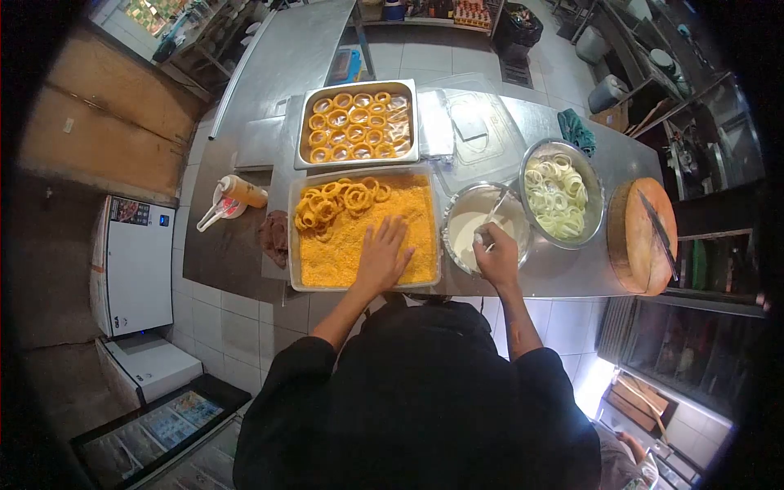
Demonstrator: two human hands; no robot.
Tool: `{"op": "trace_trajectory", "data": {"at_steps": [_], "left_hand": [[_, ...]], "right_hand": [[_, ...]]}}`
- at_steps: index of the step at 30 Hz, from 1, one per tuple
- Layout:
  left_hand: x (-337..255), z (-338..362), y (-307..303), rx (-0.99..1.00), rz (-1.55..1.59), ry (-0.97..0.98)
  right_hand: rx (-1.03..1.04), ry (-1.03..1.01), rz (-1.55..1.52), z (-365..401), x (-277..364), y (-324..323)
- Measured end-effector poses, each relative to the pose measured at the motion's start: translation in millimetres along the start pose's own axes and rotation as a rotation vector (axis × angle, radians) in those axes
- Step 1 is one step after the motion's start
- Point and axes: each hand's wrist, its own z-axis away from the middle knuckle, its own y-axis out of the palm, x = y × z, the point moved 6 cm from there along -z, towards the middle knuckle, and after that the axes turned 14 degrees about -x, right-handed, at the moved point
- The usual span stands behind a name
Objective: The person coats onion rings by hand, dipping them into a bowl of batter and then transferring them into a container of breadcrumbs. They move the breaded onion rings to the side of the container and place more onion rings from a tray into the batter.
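Observation:
My left hand (382,260) lies flat with fingers stretched out on the orange breadcrumbs (335,260) in a clear plastic tub (296,287). Crumb-coated onion rings (322,204) are heaped in the tub's far left corner, beyond my fingers. Over a metal bowl (448,249) of pale batter (467,224), the fingers of my right hand (498,257) are closed on a slim, light-coloured utensil (496,206); its kind is hard to make out. Just right of that bowl stands a larger steel bowl (602,196) full of raw onion rings (557,196).
Behind the tub, a metal tray (414,122) holds rows of coated rings. To the right, a knife (656,227) lies on a round wooden chopping board (633,253). A green cloth (576,132), clear lid (486,122), brown cloth (274,238) and squeeze bottle (245,192) are also around.

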Motion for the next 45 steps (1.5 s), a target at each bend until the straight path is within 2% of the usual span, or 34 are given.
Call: {"op": "trace_trajectory", "data": {"at_steps": [1, 2, 4, 8, 10, 13, 14, 16, 17, 19, 23, 25, 26, 28, 32, 35, 38, 40, 41, 43, 45], "left_hand": [[6.3, 0.4, -5.5, 0.028, 0.039, -0.097], [7.1, 1.0, -12.6, 0.028, 0.037, -0.097], [15.7, 4.5, -29.2, 0.049, -0.08, -0.23], [25.9, 10.9, -42.1, 0.119, -0.058, -0.298], [31.9, 12.4, -41.1, 0.216, -0.072, -0.348], [57.8, 23.0, -16.5, 0.114, 0.074, -0.453], [67.4, 26.8, -6.9, 0.113, 0.074, -0.452], [63.6, 17.2, -15.9, -0.087, 0.194, -0.281], [65.1, 16.0, -13.8, -0.086, 0.194, -0.278], [51.9, -0.9, -28.5, -0.052, 0.552, -0.418], [44.7, -11.7, -24.0, -0.111, 0.503, -0.483], [34.8, -15.7, -23.2, -0.196, 0.177, -0.35], [31.0, -15.3, -19.0, -0.196, 0.177, -0.349], [24.5, -13.4, -4.9, -0.081, 0.233, -0.347], [14.8, -12.3, 7.8, -0.005, 0.338, -0.333], [12.2, -11.3, 9.5, 0.109, 0.382, -0.42], [12.1, -11.4, 4.8, 0.179, 0.559, -0.518], [7.7, -14.8, -7.9, 0.212, 0.79, -0.597], [12.0, -12.3, -7.3, 0.212, 0.789, -0.601], [24.3, -15.8, -22.3, -0.091, 0.494, -0.359], [40.0, -10.5, -23.6, -0.076, 0.465, -0.408]], "right_hand": [[0.003, 0.0, -0.004, -0.1, 0.6, -0.4], [0.006, 0.0, -0.008, 0.0, 1.3, 0.0], [0.009, -0.008, 0.005, 0.2, 0.6, 1.3], [0.017, 0.005, 0.03, -0.1, 1.2, 1.3], [0.025, 0.015, 0.031, 0.0, 0.7, 2.2], [0.023, 0.024, 0.02, 0.6, -0.9, 2.8], [0.016, 0.024, 0.007, 0.8, -1.6, 2.6], [0.005, 0.013, -0.001, 0.2, -1.8, 1.7], [-0.001, 0.006, -0.01, 0.9, -1.4, 1.7], [0.002, 0.016, 0.009, 0.7, 1.3, 1.6], [0.012, 0.021, 0.035, 0.2, -1.2, 2.5], [0.002, 0.015, 0.042, -0.1, -1.8, 2.6], [-0.005, 0.011, 0.048, 0.5, -1.9, 2.4], [-0.006, 0.002, 0.039, 0.8, -1.3, 2.0], [-0.014, 0.004, 0.022, 0.6, -6.6, 4.1], [-0.007, 0.03, 0.024, 0.4, -2.4, 1.5], [-0.014, 0.015, 0.023, -0.1, -2.4, 1.0], [-0.024, 0.004, 0.027, 0.1, -3.8, 2.1], [-0.034, -0.008, 0.032, 0.9, -4.0, 2.3], [-0.022, 0.002, 0.038, 1.1, -0.1, 0.8], [-0.017, 0.006, 0.046, -1.0, -0.4, 0.2]]}}
